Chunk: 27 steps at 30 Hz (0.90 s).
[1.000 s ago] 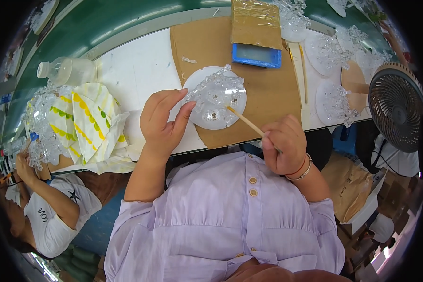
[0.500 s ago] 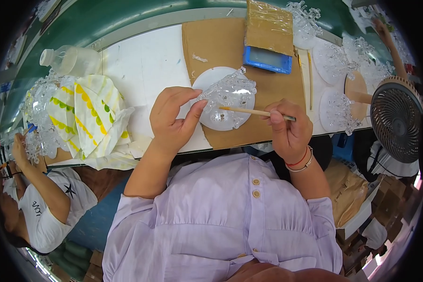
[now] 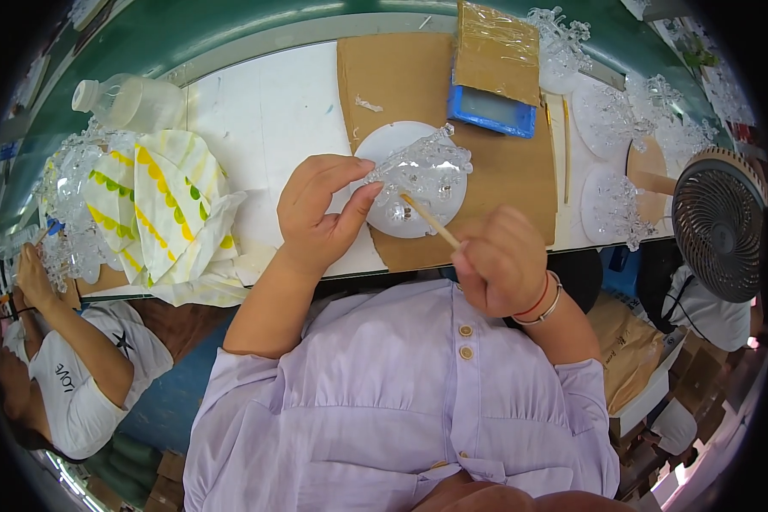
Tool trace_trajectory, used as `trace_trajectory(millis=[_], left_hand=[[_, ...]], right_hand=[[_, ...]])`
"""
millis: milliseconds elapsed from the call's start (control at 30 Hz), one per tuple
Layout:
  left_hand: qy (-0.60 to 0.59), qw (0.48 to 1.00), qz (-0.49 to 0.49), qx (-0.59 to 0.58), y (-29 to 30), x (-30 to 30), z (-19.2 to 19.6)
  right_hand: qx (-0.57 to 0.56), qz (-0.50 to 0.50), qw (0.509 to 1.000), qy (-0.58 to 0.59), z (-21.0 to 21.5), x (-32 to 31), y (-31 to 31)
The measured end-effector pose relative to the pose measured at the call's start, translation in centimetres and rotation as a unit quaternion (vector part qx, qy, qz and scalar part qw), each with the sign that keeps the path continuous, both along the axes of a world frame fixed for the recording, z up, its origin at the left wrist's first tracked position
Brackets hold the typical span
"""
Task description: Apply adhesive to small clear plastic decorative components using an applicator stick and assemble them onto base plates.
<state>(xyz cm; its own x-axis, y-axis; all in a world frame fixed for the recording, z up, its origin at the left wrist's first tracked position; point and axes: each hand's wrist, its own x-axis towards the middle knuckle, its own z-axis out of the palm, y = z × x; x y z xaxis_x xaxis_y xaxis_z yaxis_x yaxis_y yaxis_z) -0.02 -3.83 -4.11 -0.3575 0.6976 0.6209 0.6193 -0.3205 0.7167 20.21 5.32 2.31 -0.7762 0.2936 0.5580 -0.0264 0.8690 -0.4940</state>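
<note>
While left hand (image 3: pixel 320 213) fingers pinch clear ornament (image 3: pixel 422 166), right hand (image 3: pixel 499 260) fingers grip wooden stick (image 3: pixel 428 220).

A white desk (image 3: pixel 264 111) runs across the upper part of the view. Near its left end lies a clear plastic bottle (image 3: pixel 128 101) on its side, and toward the near edge sits a bundle of white cloth with yellow and green scalloped stripes (image 3: pixel 166 209), with clear glassy pieces (image 3: pixel 64 183) heaped just to its left. A brown cardboard sheet (image 3: pixel 520 171) covers the desk's middle; at its far edge a blue digital scale (image 3: pixel 491 109) lies under a taped cardboard piece (image 3: pixel 497 51). Toward the right end, clear ornaments rest on white discs (image 3: pixel 610 209), beside a wooden stick (image 3: pixel 567 149). A dark round fan (image 3: pixel 719 224) stands off the right end.
</note>
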Motion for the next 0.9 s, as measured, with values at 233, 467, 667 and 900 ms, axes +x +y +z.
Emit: trace_trajectory(millis=[233,467,667,900], left_hand=[[-0.006,1.000,-0.015,0.004,0.0,-0.1,0.0],[0.002,1.000,-0.004,0.009,0.0,0.0,-0.1],[-0.004,1.000,-0.004,0.016,0.2,0.0,-0.3],[-0.001,1.000,-0.004,0.015,0.2,0.0,-0.3]], right_hand=[[0.186,0.097,0.977,0.043,-1.8,-1.1,-0.6],[0.052,0.007,0.998,0.021,-0.8,-2.0,1.3],[0.008,-0.076,0.996,0.039,0.5,-3.6,1.7],[0.077,0.008,0.997,-0.021,0.8,-2.2,-0.1]])
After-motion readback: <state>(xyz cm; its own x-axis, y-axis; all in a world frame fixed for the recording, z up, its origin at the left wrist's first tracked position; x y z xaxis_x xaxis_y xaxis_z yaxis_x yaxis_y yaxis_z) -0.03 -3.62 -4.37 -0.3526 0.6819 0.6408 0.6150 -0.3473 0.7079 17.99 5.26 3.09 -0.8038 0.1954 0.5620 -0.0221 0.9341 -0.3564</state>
